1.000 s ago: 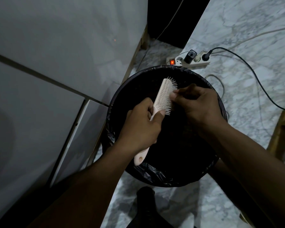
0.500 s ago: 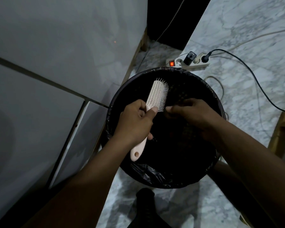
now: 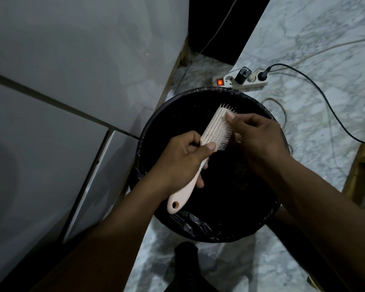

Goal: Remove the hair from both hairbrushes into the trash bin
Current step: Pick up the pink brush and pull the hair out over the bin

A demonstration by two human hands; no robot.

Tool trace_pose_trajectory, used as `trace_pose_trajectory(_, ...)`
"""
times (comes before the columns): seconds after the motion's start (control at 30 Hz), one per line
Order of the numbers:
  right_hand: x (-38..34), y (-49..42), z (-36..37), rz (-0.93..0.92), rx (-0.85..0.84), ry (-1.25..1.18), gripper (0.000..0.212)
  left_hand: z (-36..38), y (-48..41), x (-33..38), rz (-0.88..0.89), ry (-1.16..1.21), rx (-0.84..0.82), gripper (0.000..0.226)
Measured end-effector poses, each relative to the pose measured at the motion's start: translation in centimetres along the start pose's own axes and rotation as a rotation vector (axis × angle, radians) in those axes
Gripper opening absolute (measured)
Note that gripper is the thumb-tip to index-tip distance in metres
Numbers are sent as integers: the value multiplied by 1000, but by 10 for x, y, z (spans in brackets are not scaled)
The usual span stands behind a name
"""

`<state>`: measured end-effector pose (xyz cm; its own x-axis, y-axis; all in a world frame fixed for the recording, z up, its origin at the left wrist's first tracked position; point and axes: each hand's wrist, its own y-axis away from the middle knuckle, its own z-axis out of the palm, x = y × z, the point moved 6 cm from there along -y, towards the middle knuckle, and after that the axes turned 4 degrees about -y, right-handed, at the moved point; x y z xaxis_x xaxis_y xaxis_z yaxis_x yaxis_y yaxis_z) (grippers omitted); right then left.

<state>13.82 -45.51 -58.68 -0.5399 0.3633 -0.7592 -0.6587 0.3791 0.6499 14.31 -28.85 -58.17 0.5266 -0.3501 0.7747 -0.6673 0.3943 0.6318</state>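
A pale pink hairbrush [image 3: 214, 127] is held over the round trash bin [image 3: 156, 127], which is lined with a black bag. My left hand [image 3: 181, 159] grips the brush at the neck of its handle, bristles turned to the right. My right hand [image 3: 255, 135] is at the bristles near the brush tip, thumb and fingers pinched against them. Any hair between those fingers is too fine and dark to see. Only one brush is in view.
A white power strip [image 3: 238, 81] with a lit red switch and plugged cables lies on the marble floor behind the bin. A grey cabinet [image 3: 72, 81] stands to the left. A wooden stool leg [image 3: 358, 171] is at the right. My dark foot [image 3: 185, 262] is below the bin.
My right hand dropped down into the bin away from the brush, then came back up to the bristles near the tip. The left hand shifted the brush slightly left and back.
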Motion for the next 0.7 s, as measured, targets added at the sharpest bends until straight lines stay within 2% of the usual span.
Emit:
trace_pose_trajectory(0.13, -15, 4, -4, -251, 92, 298, 28, -1, 0, 1, 10, -1, -9, 25)
trace_pose_trajectory(0.2, -17, 5, -5, -277, 121, 301, 32, -2, -1, 2, 14, 5, -18, 26)
trace_pose_trajectory(0.3, -10, 2, -6, -194, 139, 152, 30, -4, -2, 2, 1, 9, -22, 25)
trace_pose_trajectory(0.43, 15, -8, -5, 89, 137, -100, 34, -10, -5, -5, -64, -3, 19, 28)
trace_pose_trajectory(0.53, 26, -13, -9, 216, 138, 54, 37, -17, -5, -14, -140, -93, 59, 29)
trace_pose_trajectory(0.63, 35, -13, 2, 227, -54, 122, 41, -15, -5, -19, -172, -102, 53, 28)
trace_pose_trajectory(0.7, 37, -11, 9, 161, -126, 89, 33, -12, -5, -18, -164, -81, 15, 28)
